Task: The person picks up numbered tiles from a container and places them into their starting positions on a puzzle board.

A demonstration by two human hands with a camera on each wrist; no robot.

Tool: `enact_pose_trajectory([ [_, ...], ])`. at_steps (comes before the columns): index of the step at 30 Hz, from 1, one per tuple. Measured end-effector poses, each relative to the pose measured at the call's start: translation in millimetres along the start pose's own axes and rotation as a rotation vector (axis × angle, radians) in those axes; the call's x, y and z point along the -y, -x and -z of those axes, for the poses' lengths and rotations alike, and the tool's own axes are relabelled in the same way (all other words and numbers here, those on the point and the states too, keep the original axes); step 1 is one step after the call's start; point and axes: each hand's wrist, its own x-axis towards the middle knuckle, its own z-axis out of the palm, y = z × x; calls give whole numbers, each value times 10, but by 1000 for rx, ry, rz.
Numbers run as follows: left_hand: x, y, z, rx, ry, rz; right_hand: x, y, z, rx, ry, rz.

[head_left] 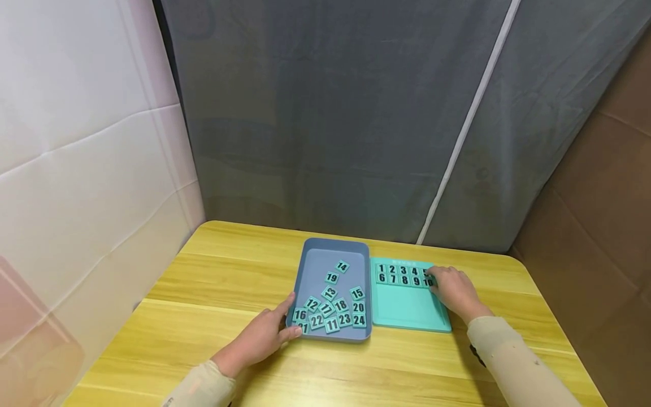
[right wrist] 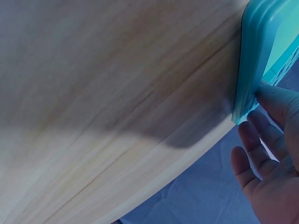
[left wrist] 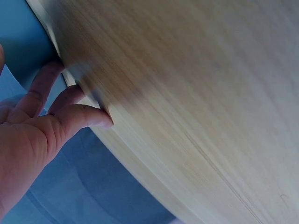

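On the table (head_left: pixel 198 316), the blue-grey tray (head_left: pixel 312 268) has its long axis running away from the person, whose left hand (head_left: pixel 261 336) spreads thumb and forefinger around its near-left corner. Just right, the turquoise board (head_left: pixel 407 308) carries numbered tiles (head_left: pixel 403 275) in two sideways rows, digits upright to the person. The right hand (head_left: pixel 455 291) touches the right end, though I can't tell whether it pinches tile 10 (head_left: pixel 428 282).

Bare wood is running along the table's (head_left: pixel 178 316) left and right edges, leaving side passages. The tray (head_left: pixel 314 265) and the board (head_left: pixel 409 308) are lying side by side, blocking the middle; the left hand (head_left: pixel 261 336) is obstructing the tray's near-left corner, the right hand (head_left: pixel 456 293) the board's right edge.
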Motion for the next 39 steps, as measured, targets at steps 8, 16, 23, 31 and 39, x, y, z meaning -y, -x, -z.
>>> enact_pose_trajectory([
  [8,-18,-3,11,2,3,5,-10,8,5,6,-6,-1],
  [16,-11,1,-5,-1,6,3,8,26,20,24,-24,-11],
  [23,-13,-3,6,3,1,1,0,37,10,14,-37,-10],
  [31,-7,0,-1,6,0,9,19,59,19,3,-46,-5],
  [39,-9,7,-3,7,14,11,-30,90,40,-19,-89,-20],
])
